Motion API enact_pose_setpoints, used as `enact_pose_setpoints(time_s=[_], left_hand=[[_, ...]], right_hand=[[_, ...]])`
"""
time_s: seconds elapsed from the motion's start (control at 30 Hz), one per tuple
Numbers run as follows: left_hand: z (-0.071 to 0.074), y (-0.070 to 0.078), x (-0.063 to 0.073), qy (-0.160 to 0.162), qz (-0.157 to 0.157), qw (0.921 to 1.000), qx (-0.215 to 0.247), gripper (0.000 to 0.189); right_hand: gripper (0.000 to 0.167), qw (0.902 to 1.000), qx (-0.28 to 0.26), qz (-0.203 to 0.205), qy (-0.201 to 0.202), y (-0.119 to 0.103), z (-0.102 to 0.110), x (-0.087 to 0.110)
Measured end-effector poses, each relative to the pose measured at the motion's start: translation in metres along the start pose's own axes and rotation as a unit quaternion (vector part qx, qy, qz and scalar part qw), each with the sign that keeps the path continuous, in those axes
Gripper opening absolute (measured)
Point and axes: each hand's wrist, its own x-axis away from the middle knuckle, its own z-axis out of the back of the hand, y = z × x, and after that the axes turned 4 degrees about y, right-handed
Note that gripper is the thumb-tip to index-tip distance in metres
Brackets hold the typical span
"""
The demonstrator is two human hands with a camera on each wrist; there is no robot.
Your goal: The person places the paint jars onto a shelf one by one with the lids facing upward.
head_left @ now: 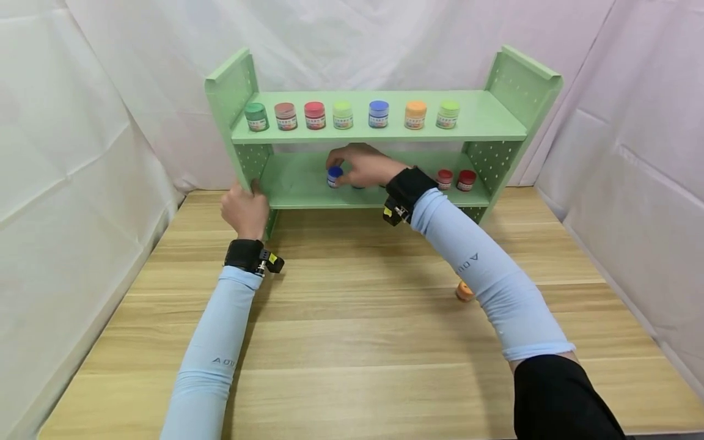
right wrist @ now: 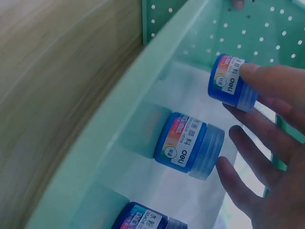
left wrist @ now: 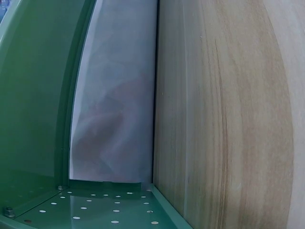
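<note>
My right hand (head_left: 365,166) reaches into the lower level of a green two-tier shelf (head_left: 385,197). Its thumb and fingers pinch a small blue paint jar (right wrist: 228,80) with a white label; whether the jar touches the shelf board I cannot tell. Beside it in the right wrist view stand a second blue jar (right wrist: 183,145) and, partly cut off, a dark blue jar (right wrist: 145,219). At the shelf's left end my left hand (head_left: 245,209) grips the side panel, thumb on the inner face. The left wrist view shows no hand, only the perforated panel (left wrist: 95,210) and the tabletop.
Several paint jars, including a dark green one (head_left: 256,117) and an orange one (head_left: 415,115), line the upper level. Two red-lidded jars (head_left: 466,180) stand at the lower right. An orange jar (head_left: 464,291) is on the wooden table (head_left: 352,342), beside my right forearm. White curtains (head_left: 71,153) surround the table.
</note>
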Motion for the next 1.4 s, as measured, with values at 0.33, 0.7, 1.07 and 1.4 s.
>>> enact_pose_setpoints(time_s=[0.33,0.7,1.07,1.4], left_hand=[[0.0,0.0,0.001,0.002,-0.006,0.9999,0.01,0.026],[-0.001,0.001,0.004,0.003,-0.012,0.9999,0.002,0.028],[0.001,0.003,0.001,0.002,0.0,1.0,0.002,0.027],[0.002,0.003,0.001,-0.009,0.0,0.9999,0.005,0.026]], right_hand=[[0.046,0.9957,-0.031,-0.08,-0.034,0.003,0.002,-0.015],[0.043,0.9956,-0.002,-0.081,-0.046,0.004,-0.004,-0.022],[0.057,0.9957,-0.011,-0.072,-0.058,0.002,-0.001,-0.022],[0.067,0.9962,-0.017,-0.075,-0.041,-0.002,0.003,-0.001]])
